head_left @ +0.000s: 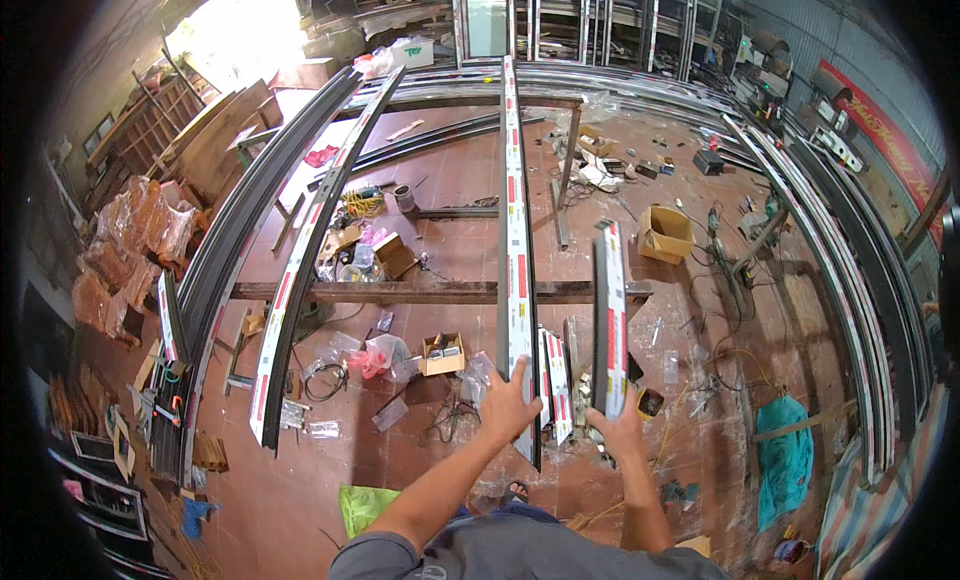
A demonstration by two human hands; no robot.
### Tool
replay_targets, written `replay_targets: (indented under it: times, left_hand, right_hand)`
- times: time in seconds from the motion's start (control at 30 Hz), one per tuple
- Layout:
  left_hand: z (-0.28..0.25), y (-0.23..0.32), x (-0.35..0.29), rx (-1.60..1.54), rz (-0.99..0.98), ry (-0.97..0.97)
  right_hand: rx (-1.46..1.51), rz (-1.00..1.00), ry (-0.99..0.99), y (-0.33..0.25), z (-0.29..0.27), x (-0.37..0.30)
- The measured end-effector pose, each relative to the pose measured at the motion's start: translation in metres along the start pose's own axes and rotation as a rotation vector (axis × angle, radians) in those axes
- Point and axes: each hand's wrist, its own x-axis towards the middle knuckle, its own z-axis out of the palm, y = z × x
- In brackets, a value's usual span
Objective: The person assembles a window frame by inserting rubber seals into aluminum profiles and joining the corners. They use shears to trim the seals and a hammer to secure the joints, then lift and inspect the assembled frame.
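Observation:
A long aluminium profile (517,230), dark with white-and-red protective film, runs away from me across a metal crossbar. My left hand (508,402) is closed on its near part, thumb along the film; most of the fingers are hidden. To its right, my right hand (618,428) grips the lower end of a shorter profile (609,315) of the same kind, which points away from me. Between the two, shorter filmed pieces (555,380) stand lower down. Another long profile (322,250) lies to the left, apart from my hands.
A steel crossbar (420,292) supports the profiles. Stacks of dark profiles (250,200) and filmed profiles (815,270) flank me. Cardboard boxes (666,234), a teal bag (783,450), a green bag (365,508), cables and scraps litter the tiled floor. Wrapped wooden furniture (135,245) stands far left.

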Motion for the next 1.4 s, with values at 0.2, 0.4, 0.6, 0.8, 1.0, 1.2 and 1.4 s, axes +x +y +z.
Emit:
replay_targets:
  times: [0.2,0.4,0.6,0.8,1.0,1.2,1.4]
  left_hand:
    - [-0.026,-0.071,-0.024,-0.189,0.136,0.13]
    - [-0.105,-0.209,-0.104,-0.184,-0.097,0.364]
    - [-0.232,-0.324,-0.149,0.09,-0.145,0.73]
    - [-0.307,-0.392,-0.129,0.132,-0.427,0.587]
    - [-0.304,-0.419,-0.103,0.445,-0.529,0.387]
    - [-0.325,-0.453,-0.073,0.239,-0.614,0.341]
    - [-0.328,-0.453,-0.077,0.149,-0.539,0.467]
  right_hand:
    - [-0.039,-0.056,-0.096,-0.049,0.065,0.047]
    - [-0.262,-0.064,-0.047,-0.068,0.142,0.077]
    - [-0.496,0.073,-0.051,-0.102,0.182,0.081]
    - [-0.679,0.147,0.016,-0.128,0.22,0.071]
    - [-0.658,0.045,0.065,-0.119,0.228,0.066]
    - [-0.63,0.126,0.127,-0.121,0.223,0.07]
    - [-0.354,-0.258,0.472,-0.187,0.283,0.114]
